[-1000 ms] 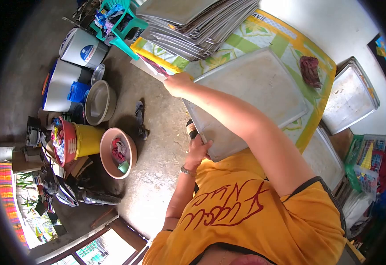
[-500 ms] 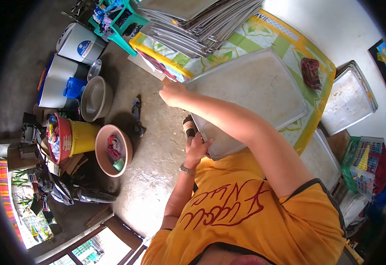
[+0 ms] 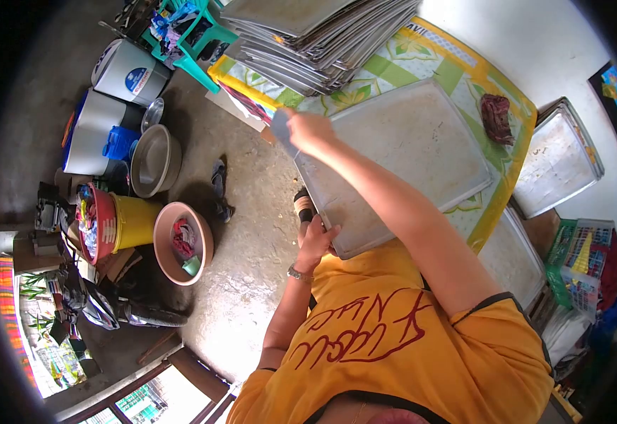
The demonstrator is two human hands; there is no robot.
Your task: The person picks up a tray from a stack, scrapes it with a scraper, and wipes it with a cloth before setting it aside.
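Observation:
A large metal tray [image 3: 407, 155] lies tilted across the near part of the table, its lower corner close to my waist. My left hand [image 3: 315, 240] is closed on the tray's lower left edge, fingers partly hidden. Over the tray's upper left corner, my right hand [image 3: 310, 133] grips a flat grey scraper-like piece [image 3: 283, 131], slightly blurred. A tall stack of metal trays [image 3: 315, 42] stands behind on the patterned tablecloth [image 3: 421, 49]. A crumpled dark red cloth [image 3: 496, 119] lies right of the tray.
More trays [image 3: 559, 162] lean by the wall at right, near a green basket [image 3: 563, 244]. On the floor at left are a pink basin [image 3: 206, 247], a grey basin [image 3: 174, 162], a yellow bucket [image 3: 135, 222] and a slipper [image 3: 219, 180]. A green chair [image 3: 213, 35] stands behind.
My right hand has moved right and slightly up, from beyond the tray's left edge to over its corner, and the grey piece now shows. My left hand stays on the edge.

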